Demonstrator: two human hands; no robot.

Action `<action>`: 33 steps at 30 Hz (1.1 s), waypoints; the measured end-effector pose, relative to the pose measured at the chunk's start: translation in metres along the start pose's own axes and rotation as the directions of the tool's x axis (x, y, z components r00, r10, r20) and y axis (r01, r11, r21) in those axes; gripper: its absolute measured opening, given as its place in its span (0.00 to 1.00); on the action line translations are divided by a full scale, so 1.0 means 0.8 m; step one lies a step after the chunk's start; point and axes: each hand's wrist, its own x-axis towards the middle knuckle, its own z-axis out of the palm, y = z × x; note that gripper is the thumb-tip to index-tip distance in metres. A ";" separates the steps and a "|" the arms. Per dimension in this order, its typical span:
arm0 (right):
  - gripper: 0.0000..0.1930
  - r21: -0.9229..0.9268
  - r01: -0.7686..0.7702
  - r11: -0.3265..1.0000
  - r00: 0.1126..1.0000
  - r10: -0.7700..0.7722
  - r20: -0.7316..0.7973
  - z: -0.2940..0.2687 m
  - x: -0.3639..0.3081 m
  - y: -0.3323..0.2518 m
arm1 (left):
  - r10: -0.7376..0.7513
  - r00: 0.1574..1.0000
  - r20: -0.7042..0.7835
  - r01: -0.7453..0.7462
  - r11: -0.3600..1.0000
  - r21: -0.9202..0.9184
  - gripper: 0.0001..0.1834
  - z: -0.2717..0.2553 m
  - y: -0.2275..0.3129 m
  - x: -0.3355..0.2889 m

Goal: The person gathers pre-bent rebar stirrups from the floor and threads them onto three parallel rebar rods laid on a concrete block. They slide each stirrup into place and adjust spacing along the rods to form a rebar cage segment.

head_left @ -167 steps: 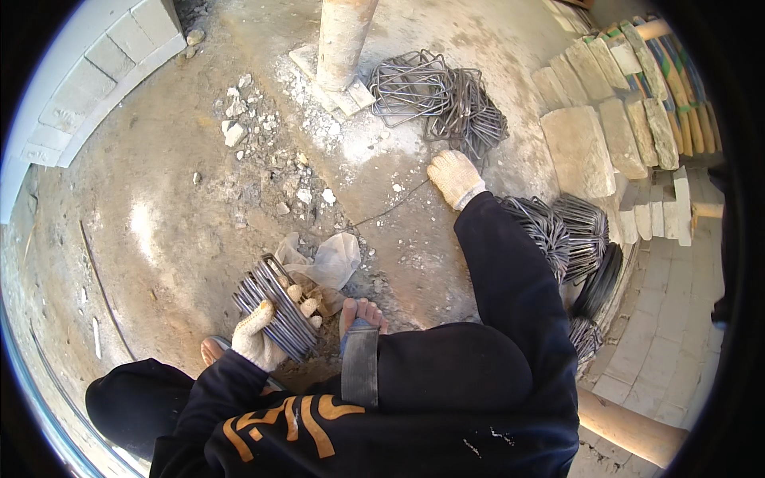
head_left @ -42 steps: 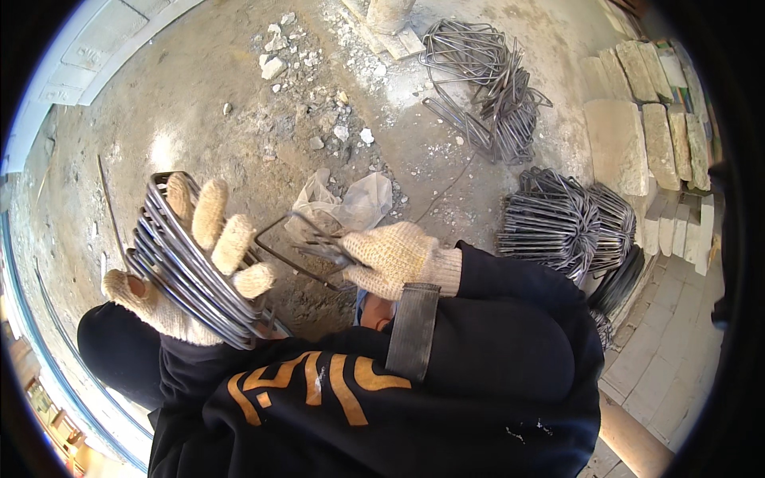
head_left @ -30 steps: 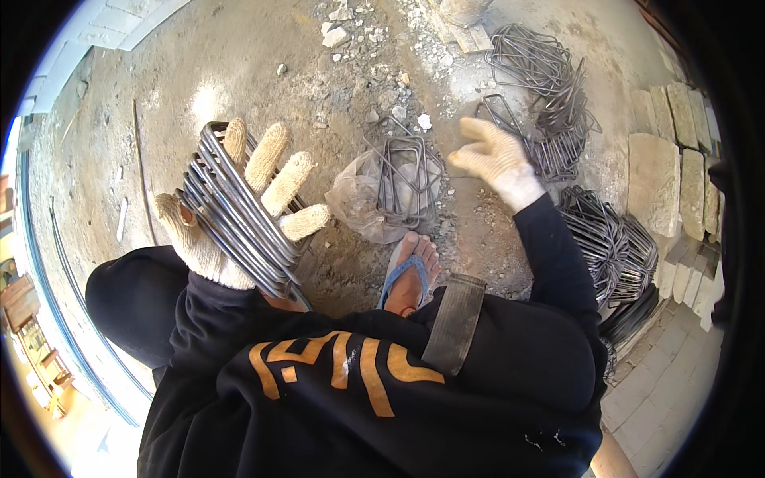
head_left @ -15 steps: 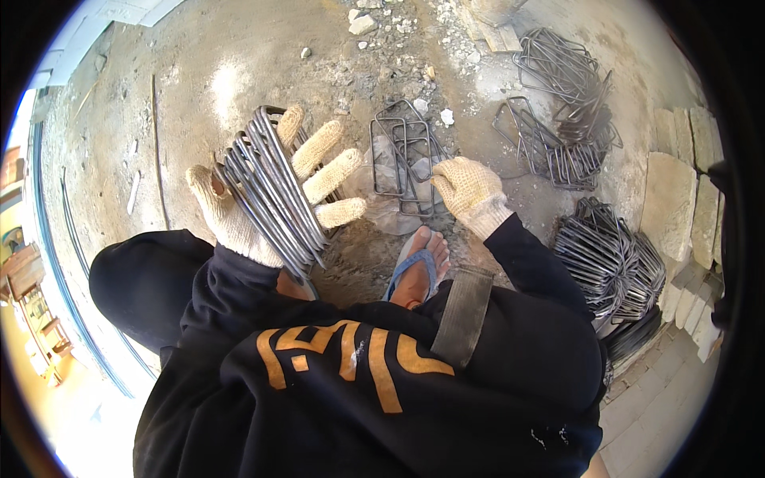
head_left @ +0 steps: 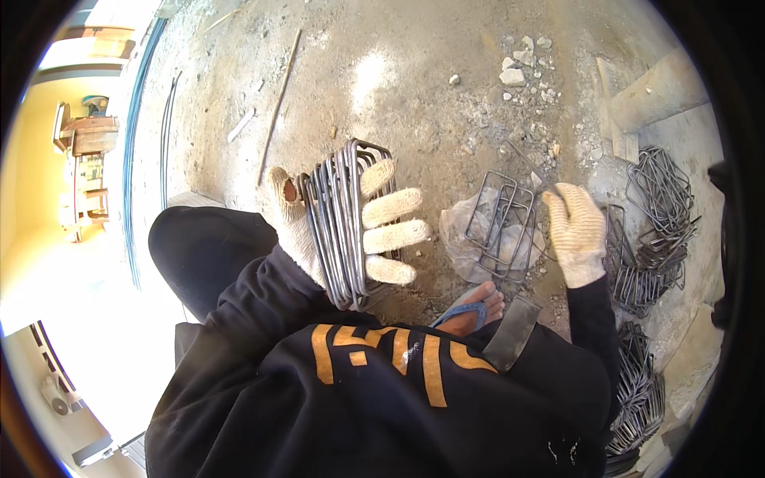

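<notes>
My left hand [head_left: 351,223], in a cream knitted glove, grips a stack of bent steel rebar stirrups [head_left: 339,231]. Its thumb is on the near left side, and its fingers stick out past the right side. A hole in the glove's thumb shows bare skin. My right hand [head_left: 575,231], gloved alike, is closed at the fingertips on a thin dark wire [head_left: 527,165] that slants up and left. Just left of that hand, a few loose stirrups [head_left: 500,219] lie on a crumpled clear plastic sheet [head_left: 456,227] on the ground.
Piles of stirrups [head_left: 661,191] and a tied bundle [head_left: 635,390] lie at the right. Broken stones [head_left: 514,76] are scattered on the dirt floor ahead. A thin rod [head_left: 279,107] and long bars [head_left: 169,135] lie to the left. My sandalled foot [head_left: 470,311] is near the plastic.
The view has swung, so the floor things appear shifted right. My right hand has moved away from the loose stirrups to their right, a thin wire now showing at its fingertips. My left hand keeps its stack.
</notes>
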 end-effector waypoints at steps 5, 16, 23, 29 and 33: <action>0.13 0.085 0.110 0.990 0.984 -0.097 -0.147 -0.118 0.045 -0.039 | -0.171 0.984 0.046 0.167 0.983 0.080 0.56 0.027 0.032 0.008; 0.17 0.280 0.067 0.958 0.907 -0.175 0.383 -0.194 0.220 -0.134 | 0.145 0.989 0.019 -0.146 0.976 0.160 0.49 -0.017 0.030 0.043; 0.14 0.652 -0.472 0.593 0.817 0.016 0.576 -0.046 0.087 -0.157 | 0.202 0.973 -0.113 -0.205 0.979 -0.015 0.51 -0.030 0.035 0.008; 0.15 0.650 -0.594 0.474 0.768 0.093 0.634 -0.047 0.051 -0.182 | 0.132 0.972 0.194 -0.124 0.991 -0.049 0.60 -0.038 0.055 -0.003; 0.14 0.687 -0.610 0.394 0.770 0.091 0.631 -0.052 0.049 -0.207 | 0.146 0.979 0.144 -0.142 0.989 -0.039 0.62 -0.034 0.055 -0.010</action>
